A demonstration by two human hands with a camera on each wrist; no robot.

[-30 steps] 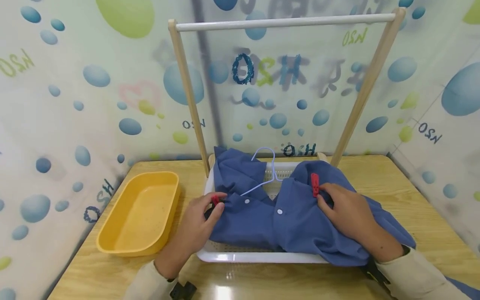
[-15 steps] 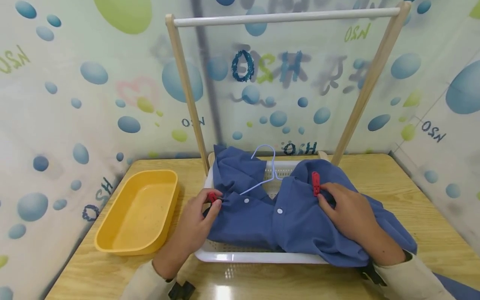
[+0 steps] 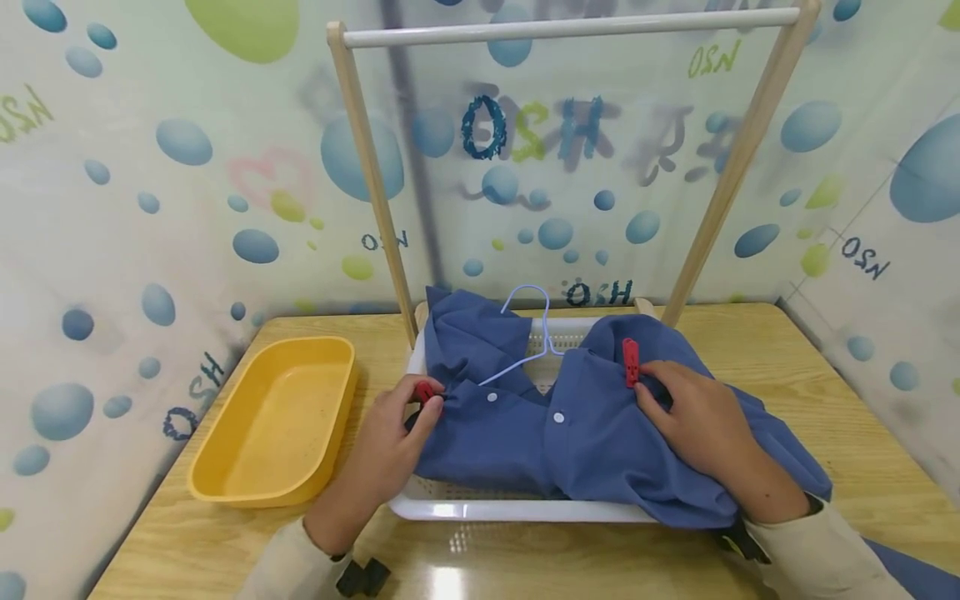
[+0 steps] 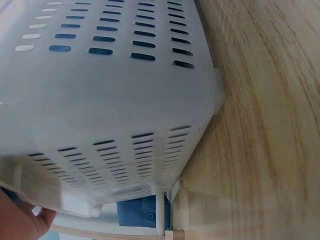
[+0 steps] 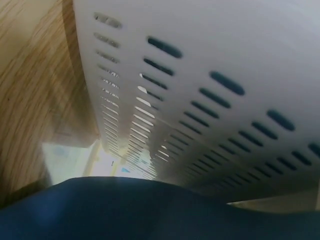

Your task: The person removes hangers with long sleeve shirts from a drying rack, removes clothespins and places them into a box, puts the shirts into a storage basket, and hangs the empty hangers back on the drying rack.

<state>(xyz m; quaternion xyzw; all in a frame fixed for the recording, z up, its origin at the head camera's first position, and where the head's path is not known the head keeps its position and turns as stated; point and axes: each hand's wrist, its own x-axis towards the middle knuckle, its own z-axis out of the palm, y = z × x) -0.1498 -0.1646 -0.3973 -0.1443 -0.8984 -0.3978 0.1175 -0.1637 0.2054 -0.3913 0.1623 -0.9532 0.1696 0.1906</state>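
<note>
A blue buttoned shirt (image 3: 495, 442) lies over a white perforated basket (image 3: 525, 510), with a light-blue hanger (image 3: 546, 337) set in its collar opening, hook upward. My left hand (image 3: 390, 437) pinches a red clothespin (image 3: 425, 392) between thumb and index finger at the shirt's left shoulder. At the right shoulder, the thumb and index finger of my right hand (image 3: 697, 421) pinch the lower end of another red clothespin (image 3: 631, 362). In the left wrist view, part of the left hand (image 4: 22, 222) shows at the basket rim; blue cloth (image 5: 125, 210) covers the lower right wrist view.
A yellow tub (image 3: 281, 425) stands left of the basket on the wooden table (image 3: 757, 358). Behind the basket rises a rack with wooden posts (image 3: 375, 183) and a white crossbar (image 3: 570, 27). Part of the shirt hangs over the basket's right side.
Left thumb and index finger, with the red clothespin, have shifted slightly left from the shirt's shoulder. The right hand keeps its place at the other clothespin. The head view has tilted slightly.
</note>
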